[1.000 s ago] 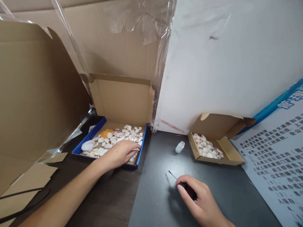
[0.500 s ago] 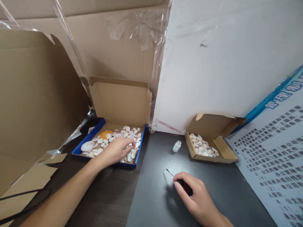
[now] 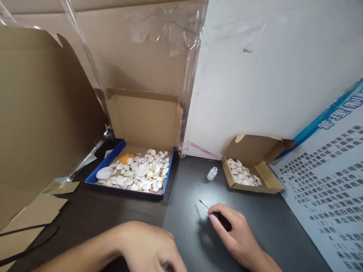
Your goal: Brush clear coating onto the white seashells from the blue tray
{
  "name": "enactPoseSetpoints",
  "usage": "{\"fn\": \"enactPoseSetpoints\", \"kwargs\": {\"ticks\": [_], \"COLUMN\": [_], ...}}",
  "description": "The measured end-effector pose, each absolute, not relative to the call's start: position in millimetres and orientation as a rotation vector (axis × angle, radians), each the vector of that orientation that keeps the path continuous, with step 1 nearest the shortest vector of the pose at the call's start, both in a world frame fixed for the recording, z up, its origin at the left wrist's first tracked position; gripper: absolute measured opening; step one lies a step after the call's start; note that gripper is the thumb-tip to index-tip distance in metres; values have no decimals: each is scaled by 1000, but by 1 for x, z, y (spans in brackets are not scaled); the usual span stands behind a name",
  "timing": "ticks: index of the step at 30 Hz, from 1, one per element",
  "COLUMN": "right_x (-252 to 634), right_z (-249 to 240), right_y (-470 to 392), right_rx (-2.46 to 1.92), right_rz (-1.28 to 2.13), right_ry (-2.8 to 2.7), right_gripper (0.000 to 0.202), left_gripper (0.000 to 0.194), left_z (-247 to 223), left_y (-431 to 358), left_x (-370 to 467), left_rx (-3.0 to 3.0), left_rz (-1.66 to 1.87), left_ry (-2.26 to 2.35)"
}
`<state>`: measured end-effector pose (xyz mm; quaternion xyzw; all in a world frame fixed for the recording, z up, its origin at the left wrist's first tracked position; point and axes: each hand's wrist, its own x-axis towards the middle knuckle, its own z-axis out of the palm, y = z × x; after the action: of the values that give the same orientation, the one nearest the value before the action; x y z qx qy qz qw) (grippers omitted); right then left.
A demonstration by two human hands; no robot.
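Note:
My right hand [image 3: 234, 234] grips the dark cap of a thin brush [image 3: 204, 205], whose tip points up and left over the grey mat. At the bottom edge, left of centre, my left hand [image 3: 153, 247] is curled with its fingers bent down; whatever it holds, if anything, is hidden. Beyond it, white shells [image 3: 141, 170] and an orange shell [image 3: 126, 158] lie in an open blue-edged box [image 3: 90, 177]. A small glass bottle [image 3: 212, 173] without a cap, with whitish contents, leans on the mat [image 3: 181, 211] beyond the brush.
A smaller open cardboard box [image 3: 269, 177] with shells [image 3: 244, 173] stands at the right, beside a printed sheet [image 3: 326, 189]. Cardboard pieces [image 3: 36, 215] and dark cords [image 3: 25, 230] lie at the left. Cardboard and a white board [image 3: 255, 75] rise behind.
My left hand has left the blue-edged box and moved down and toward me, uncovering the shells. My right hand and the brush have hardly moved.

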<state>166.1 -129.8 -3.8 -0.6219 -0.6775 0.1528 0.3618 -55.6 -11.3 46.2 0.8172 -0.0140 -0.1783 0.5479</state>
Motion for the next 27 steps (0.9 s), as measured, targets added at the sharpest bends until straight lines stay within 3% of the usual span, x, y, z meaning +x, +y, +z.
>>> {"fn": "enactPoseSetpoints", "kwargs": {"ticks": [2, 6, 11, 18, 27], "right_x": [166, 165, 164, 167, 164], "right_z": [-3, -2, -1, -4, -4], "right_y": [-129, -129, -131, -131, -130], "right_rx": [-1596, -1578, -1566, -1561, -1514], "right_rz": [405, 396, 371, 369, 409], "right_ry": [-1742, -1734, -1703, -1677, -1688], "right_gripper": [15, 13, 18, 25, 27], "left_gripper": [10, 15, 17, 24, 26], "left_z": [48, 59, 33, -5, 3], "left_y": [-9, 2, 10, 19, 15], "left_x": [-51, -46, -33, -9, -8], "left_rx": [1922, 1935, 1654, 1374, 1399], "left_rz": [-456, -273, -26, 193, 211], "left_ry": [110, 268, 500, 478, 487]}}
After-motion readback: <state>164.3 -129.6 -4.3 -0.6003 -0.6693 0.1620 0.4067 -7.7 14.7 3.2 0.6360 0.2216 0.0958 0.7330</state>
